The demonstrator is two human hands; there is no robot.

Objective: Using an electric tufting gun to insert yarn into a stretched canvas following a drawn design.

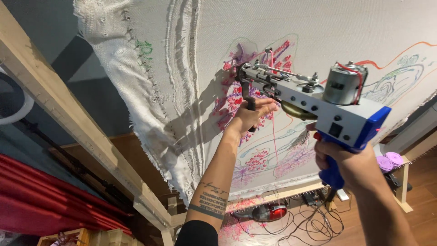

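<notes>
Tufting gun [309,98] pressing against stretched cloth [318,32] on wooden frame [59,105]; left hand [250,114] gripping front handle, right hand [350,166] clamping blue grip; cables [314,218] lying on wood floor.

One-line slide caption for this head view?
Both hands steer a tufting gun against stretched cloth: left hand on the front handle, right hand on the blue grip, pink tufts beside the needle.

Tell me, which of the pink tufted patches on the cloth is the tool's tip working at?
The upper pink patch, just behind the left hand gripping the tufting gun; the lower patch sits untouched.
</notes>
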